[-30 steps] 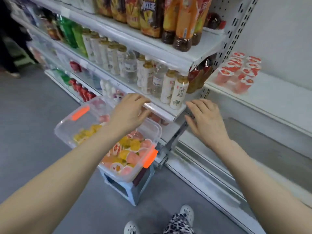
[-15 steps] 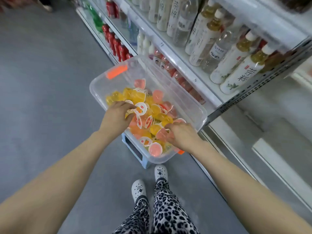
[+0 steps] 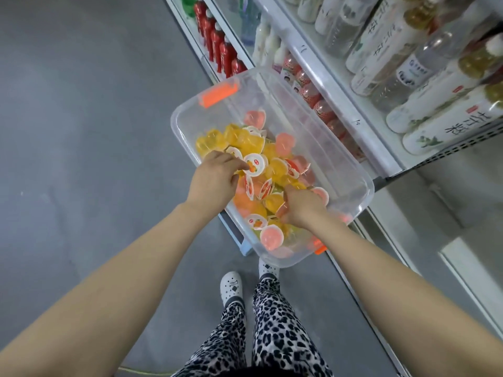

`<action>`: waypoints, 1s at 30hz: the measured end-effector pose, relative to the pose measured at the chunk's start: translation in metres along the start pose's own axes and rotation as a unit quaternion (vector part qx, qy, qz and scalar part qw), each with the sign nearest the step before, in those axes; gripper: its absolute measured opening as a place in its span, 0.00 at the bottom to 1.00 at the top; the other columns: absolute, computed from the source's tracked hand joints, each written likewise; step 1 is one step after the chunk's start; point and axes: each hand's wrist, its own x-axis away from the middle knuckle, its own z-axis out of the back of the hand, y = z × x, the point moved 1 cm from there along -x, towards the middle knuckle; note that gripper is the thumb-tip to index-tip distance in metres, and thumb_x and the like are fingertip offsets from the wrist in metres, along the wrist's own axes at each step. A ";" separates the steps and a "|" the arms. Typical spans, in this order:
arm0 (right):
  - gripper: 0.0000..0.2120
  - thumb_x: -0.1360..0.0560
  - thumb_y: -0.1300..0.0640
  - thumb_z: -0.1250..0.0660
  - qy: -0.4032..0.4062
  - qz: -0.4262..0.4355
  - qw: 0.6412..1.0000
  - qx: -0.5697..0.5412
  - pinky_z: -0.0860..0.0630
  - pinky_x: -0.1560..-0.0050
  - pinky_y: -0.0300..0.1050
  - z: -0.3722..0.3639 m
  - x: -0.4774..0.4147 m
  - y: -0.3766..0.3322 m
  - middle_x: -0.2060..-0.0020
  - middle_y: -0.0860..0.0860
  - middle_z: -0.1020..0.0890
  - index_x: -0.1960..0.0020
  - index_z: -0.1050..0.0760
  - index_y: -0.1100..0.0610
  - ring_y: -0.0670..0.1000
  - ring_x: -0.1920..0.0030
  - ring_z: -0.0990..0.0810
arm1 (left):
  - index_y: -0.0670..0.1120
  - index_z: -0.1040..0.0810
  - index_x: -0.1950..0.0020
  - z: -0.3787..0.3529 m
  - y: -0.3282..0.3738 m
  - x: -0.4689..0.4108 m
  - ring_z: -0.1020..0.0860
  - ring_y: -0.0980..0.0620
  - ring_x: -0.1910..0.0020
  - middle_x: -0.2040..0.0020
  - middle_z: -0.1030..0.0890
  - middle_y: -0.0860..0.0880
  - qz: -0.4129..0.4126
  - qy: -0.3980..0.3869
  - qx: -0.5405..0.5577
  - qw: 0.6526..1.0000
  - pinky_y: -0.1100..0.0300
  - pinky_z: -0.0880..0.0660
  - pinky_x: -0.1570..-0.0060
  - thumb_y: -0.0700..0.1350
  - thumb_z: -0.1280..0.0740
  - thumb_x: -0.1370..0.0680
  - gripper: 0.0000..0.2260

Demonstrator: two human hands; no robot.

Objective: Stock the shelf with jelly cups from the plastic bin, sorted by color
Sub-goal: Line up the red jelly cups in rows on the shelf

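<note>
View from above, looking down a person's two bare forearms into a clear plastic bin (image 3: 181, 137) with orange latches (image 3: 217, 92) at either end. The bin sits on a pale blue stool (image 3: 244, 247), just beside the lower edge of a store shelf (image 3: 351, 110). It holds a loose heap of jelly cups (image 3: 275, 170), yellow, orange and pink all mixed together. Some lie lid up and some lie on their sides.

The left hand (image 3: 215, 180) is inside the bin near its left wall, knuckles up and fingers bent. Its fingertips (image 3: 245, 166) touch the rim of a white-lidded cup (image 3: 255, 164) printed with an orange fruit. Whether the hand actually grips this cup cannot be told.

The right hand (image 3: 302, 206) is lower in the heap, near the bin's closer end. Its fingers curl down among the cups and hide whatever lies under the palm, so its grip cannot be told either. A pink cup (image 3: 272, 236) lies just below its wrist.

On the shelf, tea bottles (image 3: 446, 126) stand in rows, with red bottles (image 3: 223, 50) on a lower tier further off. The floor (image 3: 81, 131) is grey. At the bottom are leopard-print trousers (image 3: 275, 336) and white clogs (image 3: 231, 291).
</note>
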 end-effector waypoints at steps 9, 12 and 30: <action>0.15 0.34 0.56 0.29 0.240 0.037 0.942 -0.231 0.27 0.58 0.49 0.038 0.050 0.029 0.57 0.48 0.24 0.56 0.35 0.51 0.52 0.56 0.25 | 0.55 0.33 0.29 -0.002 0.026 -0.030 0.25 0.46 0.39 0.38 0.24 0.48 -0.024 -0.331 -0.232 0.914 0.52 0.24 0.49 0.55 0.29 0.26 0.27; 0.13 0.31 0.55 0.28 0.267 0.022 0.924 -0.274 0.29 0.58 0.48 0.040 0.065 0.035 0.58 0.47 0.22 0.55 0.32 0.53 0.51 0.57 0.24 | 0.54 0.32 0.29 -0.010 0.028 -0.034 0.23 0.47 0.42 0.40 0.23 0.48 -0.032 -0.368 -0.258 0.893 0.55 0.22 0.51 0.51 0.27 0.27 0.28; 0.13 0.31 0.51 0.27 0.448 -0.016 0.821 -0.353 0.27 0.55 0.44 0.077 0.200 0.088 0.56 0.44 0.21 0.52 0.28 0.48 0.46 0.55 0.23 | 0.50 0.22 0.44 0.060 0.147 -0.025 0.24 0.53 0.53 0.50 0.20 0.53 -0.094 -0.128 0.124 0.979 0.58 0.28 0.55 0.55 0.23 0.34 0.21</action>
